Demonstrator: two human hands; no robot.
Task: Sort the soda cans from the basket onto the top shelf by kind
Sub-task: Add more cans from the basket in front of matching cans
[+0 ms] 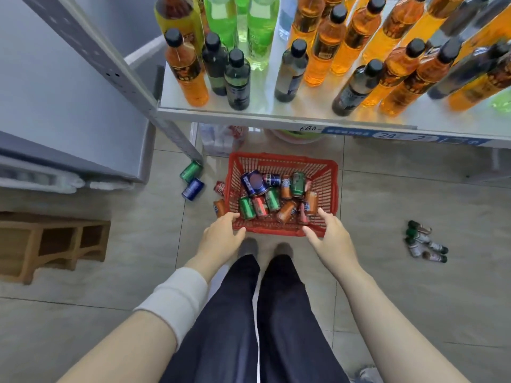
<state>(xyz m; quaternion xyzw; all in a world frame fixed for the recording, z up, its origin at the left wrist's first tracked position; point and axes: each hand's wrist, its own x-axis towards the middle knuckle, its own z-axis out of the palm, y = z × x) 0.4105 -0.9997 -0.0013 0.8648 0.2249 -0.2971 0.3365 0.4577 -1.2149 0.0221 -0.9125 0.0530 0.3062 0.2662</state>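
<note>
A tiled floor (387, 299) is filling most of the view, with a person's dark-trousered legs (249, 313) standing on it. A grey cabinet (55, 92) is rising at the left. A metal shelf (265, 113) is running across the top, carrying upright bottles (326, 45) of orange, green and dark drinks. A low wooden stool (52, 241) is sitting on the floor at the left edge.

A red basket (329, 189) is resting on the floor just in front of the feet, below the shelf's front edge. Both hands are reaching down toward its near rim. The left hand (221, 236) is hanging at the near left corner and the right hand (331, 236) at the near right corner. Each is showing straight, spread fingers and is gripping nothing. Whether the fingertips are touching the rim cannot be told.

The cans (272, 199) are lying jumbled inside the basket: blue, green, red and orange ones mixed together. Four loose cans are lying on the floor just left of the basket: a green can (190, 170), a blue can (193, 189), a red can (220, 187) and an orange can (219, 207). A cluster of small bottles (424, 243) is lying well apart to the right.
</note>
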